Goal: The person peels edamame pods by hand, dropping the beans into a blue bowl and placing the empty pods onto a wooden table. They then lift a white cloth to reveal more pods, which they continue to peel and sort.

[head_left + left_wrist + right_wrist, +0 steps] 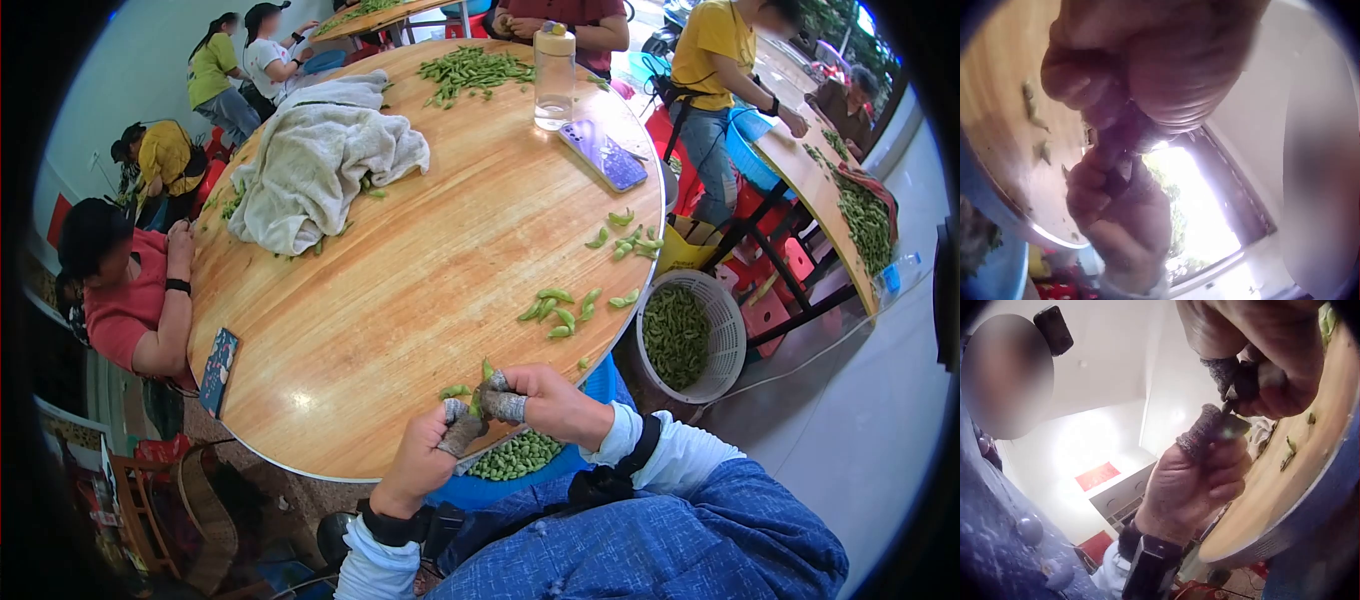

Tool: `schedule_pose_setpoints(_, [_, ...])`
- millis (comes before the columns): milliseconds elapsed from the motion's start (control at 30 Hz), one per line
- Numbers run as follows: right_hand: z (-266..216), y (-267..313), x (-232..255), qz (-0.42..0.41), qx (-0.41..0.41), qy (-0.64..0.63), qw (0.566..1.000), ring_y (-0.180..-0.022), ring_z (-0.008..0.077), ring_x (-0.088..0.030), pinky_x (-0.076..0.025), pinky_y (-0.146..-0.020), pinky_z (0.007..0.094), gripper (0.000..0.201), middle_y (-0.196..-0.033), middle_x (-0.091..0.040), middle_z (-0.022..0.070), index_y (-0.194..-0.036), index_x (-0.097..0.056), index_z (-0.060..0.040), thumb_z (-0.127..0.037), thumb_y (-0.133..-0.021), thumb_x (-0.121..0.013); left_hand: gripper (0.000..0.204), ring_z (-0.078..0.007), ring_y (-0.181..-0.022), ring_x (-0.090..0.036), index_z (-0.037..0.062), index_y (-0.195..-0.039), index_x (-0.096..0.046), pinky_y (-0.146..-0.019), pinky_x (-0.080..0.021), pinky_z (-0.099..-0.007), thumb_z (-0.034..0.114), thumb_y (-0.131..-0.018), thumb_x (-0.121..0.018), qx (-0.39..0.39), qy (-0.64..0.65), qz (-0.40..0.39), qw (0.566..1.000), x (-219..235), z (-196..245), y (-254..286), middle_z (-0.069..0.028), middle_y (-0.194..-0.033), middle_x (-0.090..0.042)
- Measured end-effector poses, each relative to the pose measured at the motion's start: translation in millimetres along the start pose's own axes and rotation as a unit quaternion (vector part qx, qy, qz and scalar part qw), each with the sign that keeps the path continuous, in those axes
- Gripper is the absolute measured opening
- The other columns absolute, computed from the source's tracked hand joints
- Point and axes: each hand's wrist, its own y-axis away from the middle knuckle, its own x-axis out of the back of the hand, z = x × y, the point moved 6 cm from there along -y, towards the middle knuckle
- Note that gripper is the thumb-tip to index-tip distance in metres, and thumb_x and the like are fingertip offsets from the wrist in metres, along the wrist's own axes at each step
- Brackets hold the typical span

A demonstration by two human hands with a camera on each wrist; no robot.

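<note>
Over the near table edge, my left hand [410, 465] and right hand [560, 402] meet with fingertips close together. Grey cloth sleeves wrap some of the fingers and thumbs. A green edamame pod [1233, 430] is pinched by the left hand [1188, 481], while the curled right hand [1260, 337] grips at its other end, partly hiding it. Another pod [454, 391] lies on the wood beside the left fingertips. Directly below the hands, a blue basin [590, 385] holds shelled green beans [515, 456]. In the left wrist view both hands are dark and the pod is hidden.
On the round wooden table [400, 300] are loose pods [548, 305], a purple phone [605, 157], a bottle [554, 80], a grey towel [315, 160], a pod heap [470, 72] and a patterned phone [219, 372]. A white basket [735, 325] of pods stands right. Several people sit around.
</note>
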Motion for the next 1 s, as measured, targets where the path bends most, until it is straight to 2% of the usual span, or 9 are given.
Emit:
schedule_pose_setpoints(67, [1.6, -1.1, 4.8, 0.027, -0.01, 0.016, 0.999, -0.079, 0.0082, -0.053, -0.043, -0.072, 0.0236, 0.014, -0.082, -0.06, 0.0027, -0.09, -0.058, 0.0021, -0.009, -0.086, -0.051, 0.017, -0.0219, -0.071, -0.058, 0.0005, -0.087, -0.056, -0.06, -0.045, -0.0298, 0.014, -0.078, -0.061, -0.028, -0.204, 0.064, 0.976, -2.2, 13.0, 2.8, -0.0097, -0.078, -0.06])
schedule_pose_setpoints(200, [1.4, -1.8, 5.8, 0.031, 0.045, 0.044, 0.998, -0.079, 0.007, -0.052, -0.043, -0.072, 0.0237, 0.013, -0.083, -0.06, 0.0018, -0.089, -0.059, 0.002, -0.009, -0.085, -0.052, 0.019, -0.0361, -0.069, -0.057, 0.001, -0.085, -0.055, -0.054, -0.044, -0.0385, 0.014, -0.074, -0.063, -0.183, -0.485, 0.168, 0.839, -13.2, 32.3, 8.7, -0.0188, -0.075, -0.058])
schedule_pose_setpoints(400, [4.9, -0.8, 0.8, 0.011, 0.079, -0.015, 0.997, -0.08, 0.0078, -0.053, -0.044, -0.073, 0.0239, 0.013, -0.084, -0.061, 0.0019, -0.09, -0.058, 0.0021, -0.009, -0.085, -0.054, 0.017, -0.0223, -0.054, -0.053, 0.0006, -0.09, -0.055, -0.048, -0.04, -0.032, 0.012, -0.079, -0.058, -0.205, -0.172, 0.181, 0.946, -7.4, 7.2, 6.1, -0.0112, -0.065, -0.055])
schedule_pose_setpoints(467, [6.3, -3.0, -1.0, -0.002, 0.1, -0.021, 0.995, -0.08, 0.0084, -0.053, -0.044, -0.073, 0.0241, 0.013, -0.085, -0.061, 0.0024, -0.091, -0.058, 0.0021, -0.009, -0.085, -0.054, 0.015, -0.0142, -0.051, -0.048, 0.0019, -0.092, -0.055, -0.045, -0.036, -0.0261, 0.014, -0.083, -0.053, -0.085, 0.034, 0.164, 0.982, -7.0, -7.2, 6.5, -0.0065, -0.066, -0.055])
schedule_pose_setpoints(600, [4.0, -3.3, -5.1, -0.038, 0.129, -0.016, 0.991, -0.082, 0.0091, -0.053, -0.043, -0.075, 0.0246, 0.015, -0.087, -0.06, 0.0031, -0.094, -0.056, 0.0017, -0.01, -0.086, -0.053, 0.025, -0.0051, -0.044, -0.033, 0.0067, -0.084, -0.054, -0.039, -0.024, -0.0197, 0.03, -0.088, -0.047, 0.048, 0.276, 0.154, 0.947, -12.5, -14.6, 5.8, 0.003, -0.055, -0.041])
schedule_pose_setpoints(700, [-4.9, -1.5, -4.4, -0.073, 0.194, 0.073, 0.976, -0.084, 0.0089, -0.052, -0.043, -0.076, 0.0245, 0.015, -0.089, -0.059, 0.0028, -0.095, -0.056, 0.0015, -0.01, -0.086, -0.052, 0.021, -0.0046, -0.046, -0.033, 0.0054, -0.094, -0.054, -0.04, -0.025, -0.0194, 0.025, -0.09, -0.046, 0.1, 0.43, 0.098, 0.892, -14.5, -27.2, 6.5, 0.0003, -0.064, -0.048])
schedule_pose_setpoints(800, [4.5, -4.1, -0.1, -0.1, 0.116, -0.027, 0.988, -0.085, 0.0083, -0.051, -0.042, -0.077, 0.0242, 0.014, -0.089, -0.059, 0.002, -0.095, -0.056, 0.0014, -0.01, -0.086, -0.052, 0.025, -0.0052, -0.045, -0.03, 0.0045, -0.094, -0.052, -0.04, -0.024, -0.0186, 0.028, -0.09, -0.044, 0.121, 0.499, -0.007, 0.858, -22.3, -26.5, 5.0, 0.001, -0.062, -0.045])
schedule_pose_setpoints(900, [6.8, -5.9, 3.7, -0.088, 0.091, -0.042, 0.991, -0.082, 0.0079, -0.051, -0.042, -0.076, 0.0239, 0.013, -0.088, -0.058, 0.0001, -0.093, -0.056, 0.0011, -0.01, -0.086, -0.052, 0.025, -0.0051, -0.045, -0.033, 0.0059, -0.089, -0.053, -0.04, -0.025, -0.0199, 0.03, -0.088, -0.048, 0.131, 0.353, 0.015, 0.926, -16.2, -21.7, 5.6, 0.0026, -0.058, -0.041])
schedule_pose_setpoints(1000, [1.5, -1.8, 5.3, -0.042, 0.029, -0.007, 0.999, -0.077, 0.0067, -0.05, -0.043, -0.07, 0.0244, 0.012, -0.081, -0.059, 0.0004, -0.09, -0.056, 0.0014, -0.009, -0.085, -0.053, 0.019, -0.0047, -0.051, -0.041, 0.0026, -0.092, -0.053, -0.046, -0.033, -0.019, 0.021, -0.087, -0.052, 0.011, 0.13, 0.136, 0.982, -6.3, -2.6, 7.1, 0.0016, -0.065, -0.048])
